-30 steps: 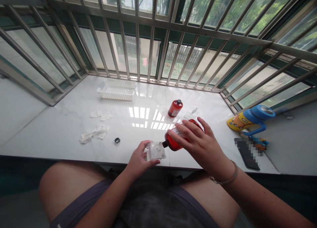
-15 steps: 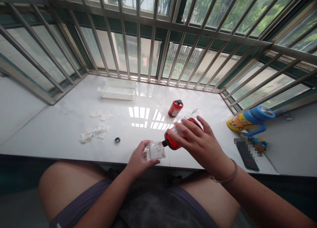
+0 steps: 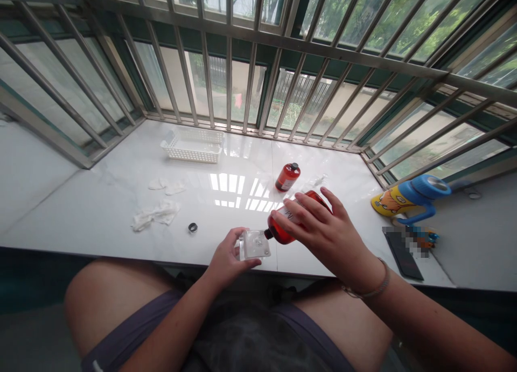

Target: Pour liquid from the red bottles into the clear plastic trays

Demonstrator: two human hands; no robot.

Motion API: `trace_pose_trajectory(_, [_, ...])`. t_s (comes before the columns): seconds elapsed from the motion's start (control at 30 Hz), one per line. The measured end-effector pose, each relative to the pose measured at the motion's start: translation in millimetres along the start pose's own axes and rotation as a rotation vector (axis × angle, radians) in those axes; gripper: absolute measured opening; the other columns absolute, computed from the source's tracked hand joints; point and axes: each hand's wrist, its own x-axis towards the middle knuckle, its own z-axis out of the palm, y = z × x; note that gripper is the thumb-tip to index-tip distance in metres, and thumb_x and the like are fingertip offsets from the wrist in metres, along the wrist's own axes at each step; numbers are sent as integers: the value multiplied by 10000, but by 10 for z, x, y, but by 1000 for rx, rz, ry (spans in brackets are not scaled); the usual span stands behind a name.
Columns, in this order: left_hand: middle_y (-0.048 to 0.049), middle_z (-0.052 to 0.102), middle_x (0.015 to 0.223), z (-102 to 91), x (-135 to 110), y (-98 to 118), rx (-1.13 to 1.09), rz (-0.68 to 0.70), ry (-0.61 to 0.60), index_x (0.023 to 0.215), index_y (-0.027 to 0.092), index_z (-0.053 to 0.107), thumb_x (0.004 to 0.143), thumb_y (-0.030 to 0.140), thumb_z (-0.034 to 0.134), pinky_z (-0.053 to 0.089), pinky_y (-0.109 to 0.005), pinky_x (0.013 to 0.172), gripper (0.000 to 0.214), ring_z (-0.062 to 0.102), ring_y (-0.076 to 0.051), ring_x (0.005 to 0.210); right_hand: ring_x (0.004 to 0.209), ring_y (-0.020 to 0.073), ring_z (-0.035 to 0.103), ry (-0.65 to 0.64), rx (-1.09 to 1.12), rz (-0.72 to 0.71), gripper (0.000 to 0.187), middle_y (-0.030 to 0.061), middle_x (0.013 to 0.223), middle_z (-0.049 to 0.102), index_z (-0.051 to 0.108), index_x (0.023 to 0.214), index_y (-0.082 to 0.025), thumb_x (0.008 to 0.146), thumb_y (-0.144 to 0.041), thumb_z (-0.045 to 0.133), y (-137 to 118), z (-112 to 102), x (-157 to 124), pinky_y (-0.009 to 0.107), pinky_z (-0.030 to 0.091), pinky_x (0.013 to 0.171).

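My left hand point(image 3: 232, 253) is closed around a clear square glass bottle point(image 3: 256, 244), held near the front edge of the counter. My right hand point(image 3: 319, 226) grips a red bottle point(image 3: 280, 232) with a white label, tilted so that its dark neck points down and left. The neck's tip meets the opening of the clear bottle; whether liquid is flowing I cannot tell. A small black cap point(image 3: 193, 228) lies on the counter left of my left hand. Beyond my right hand stands a second red bottle point(image 3: 288, 177) with a black cap.
A white perforated basket point(image 3: 193, 154) sits at the back of the white counter point(image 3: 100, 210). Crumpled tissues point(image 3: 156, 216) lie to the left. A blue and yellow flask point(image 3: 407, 196) and a dark phone-like slab point(image 3: 404, 256) are at right. Metal bars point(image 3: 258, 35) line the windows behind.
Both hands and the two bottles they hold stay almost where they were. The view has shifted very slightly.
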Motion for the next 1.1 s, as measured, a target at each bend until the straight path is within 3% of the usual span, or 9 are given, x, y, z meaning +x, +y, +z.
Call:
trace_pose_trajectory(0.3, [-97, 699, 1337, -10, 7, -31, 4, -6, 3, 1327, 252, 576, 654, 341, 1041, 630, -437, 988, 823, 746, -310, 1168, 1386, 298, 646, 23, -9, -33, 498, 57, 1411, 757, 636, 1493, -297, 1039, -91, 647, -11, -13, 53, 636, 328, 1319])
trace_pose_trajectory(1.1, [-97, 704, 1326, -23, 13, -87, -2, 24, -8, 1326, 252, 580, 672, 339, 1041, 633, -467, 1004, 806, 736, -319, 1183, 1422, 273, 613, -29, -20, -109, 405, 28, 1440, 738, 665, 1430, -316, 1067, -139, 629, -57, -23, 153, 637, 278, 1365])
